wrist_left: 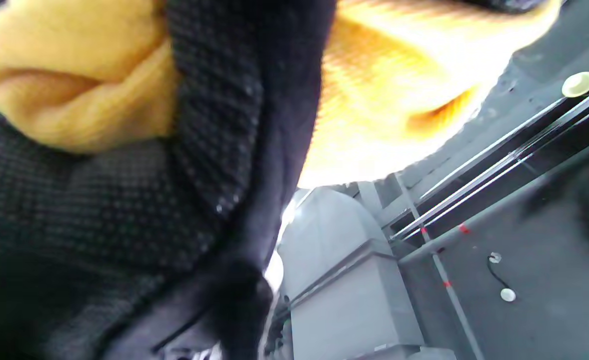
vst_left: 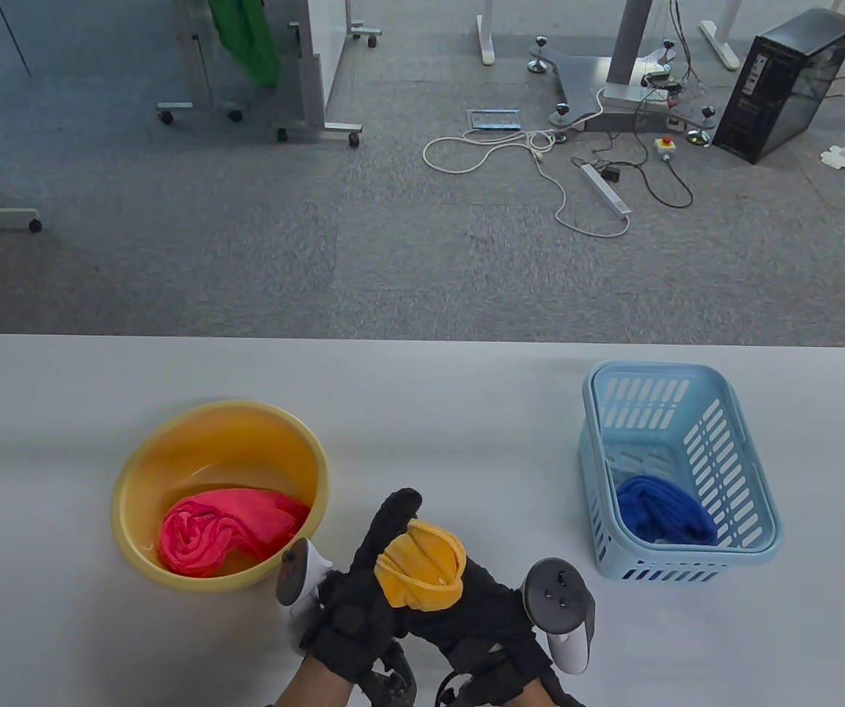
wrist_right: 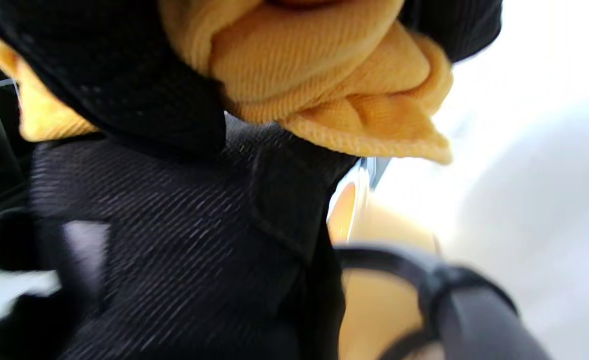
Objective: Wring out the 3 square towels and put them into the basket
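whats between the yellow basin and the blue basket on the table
In the table view, both gloved hands, left hand and right hand, gripping the yellow towel between basin and basket.

Ribbed cloth yellow towel (vst_left: 422, 563), glossy plastic basin (vst_left: 219, 442)

Both gloved hands are raised together at the near table edge. The left hand (vst_left: 363, 582) is curled round a bunched yellow towel (vst_left: 422, 565), with one finger extended upward alongside it. The right hand (vst_left: 477, 615) grips the same towel from the other side, wrists close together, trackers facing outward.
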`<state>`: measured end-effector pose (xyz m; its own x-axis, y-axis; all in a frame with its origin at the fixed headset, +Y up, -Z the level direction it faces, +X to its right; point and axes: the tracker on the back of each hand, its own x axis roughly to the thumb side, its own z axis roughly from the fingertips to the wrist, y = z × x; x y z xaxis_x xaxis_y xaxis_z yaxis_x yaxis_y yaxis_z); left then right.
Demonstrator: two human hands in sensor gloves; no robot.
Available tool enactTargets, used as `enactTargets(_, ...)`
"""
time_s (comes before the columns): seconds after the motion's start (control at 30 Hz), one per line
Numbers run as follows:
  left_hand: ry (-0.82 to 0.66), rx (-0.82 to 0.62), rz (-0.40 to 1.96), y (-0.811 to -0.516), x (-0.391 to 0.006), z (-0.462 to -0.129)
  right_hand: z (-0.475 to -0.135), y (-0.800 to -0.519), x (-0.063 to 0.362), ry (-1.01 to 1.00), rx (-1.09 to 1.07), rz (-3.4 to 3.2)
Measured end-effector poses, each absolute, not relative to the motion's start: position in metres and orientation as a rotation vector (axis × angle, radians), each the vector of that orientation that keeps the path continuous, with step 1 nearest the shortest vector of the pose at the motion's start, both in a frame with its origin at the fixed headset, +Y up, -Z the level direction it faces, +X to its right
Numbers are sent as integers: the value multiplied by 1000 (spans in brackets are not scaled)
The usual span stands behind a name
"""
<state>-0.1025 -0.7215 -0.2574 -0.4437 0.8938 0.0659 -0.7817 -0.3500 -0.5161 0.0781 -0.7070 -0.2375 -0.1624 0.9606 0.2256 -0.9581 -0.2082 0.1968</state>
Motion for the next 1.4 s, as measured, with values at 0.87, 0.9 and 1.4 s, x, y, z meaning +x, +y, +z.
enactTargets(0.87, -424, -208, 1803, -699, -136, -257, -217, -676, 99, -558, 97, 2356)
enactTargets(0.9, -391, -205, 1723, -698, -136, -256, -216, -674, 97, -606, 105, 2424)
enactTargets(1.4, -234, -381, 1570, -709, -127, -249, -203, -683, 51, -907, 329, 2865)
